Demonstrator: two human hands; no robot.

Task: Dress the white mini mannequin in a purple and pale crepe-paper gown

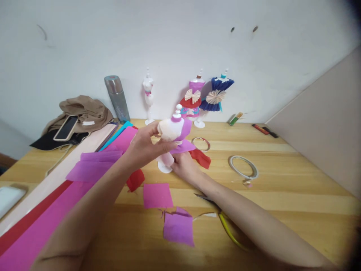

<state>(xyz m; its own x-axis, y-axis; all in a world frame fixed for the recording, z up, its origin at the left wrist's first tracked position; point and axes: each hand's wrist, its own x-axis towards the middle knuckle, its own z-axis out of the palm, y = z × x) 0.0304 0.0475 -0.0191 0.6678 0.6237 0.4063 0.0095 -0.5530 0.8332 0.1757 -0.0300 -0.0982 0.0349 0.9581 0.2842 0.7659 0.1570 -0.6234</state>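
A small white mannequin point(169, 128) with purple paper round its neck and over one side stands tilted above the table. Wrapped round its upper body is my left hand point(143, 145), thumb across the front. My right hand point(184, 165) is lower, at the waist, beside a flared piece of purple paper point(184, 146); its fingers are bent and partly hidden behind the figure, so what they pinch is unclear. The round white base point(164, 167) shows beneath. Under my right forearm lie scissors point(229, 229) with yellow handles.
Pink point(158, 195) and purple paper squares point(179, 227) lie in front, red scraps nearby. Tape rolls point(244, 167) sit at right. Paper sheets point(56, 214), a phone point(65, 128) and a flask point(117, 99) are left. Dressed mannequins point(194, 92) and a bare one point(148, 90) line the wall.
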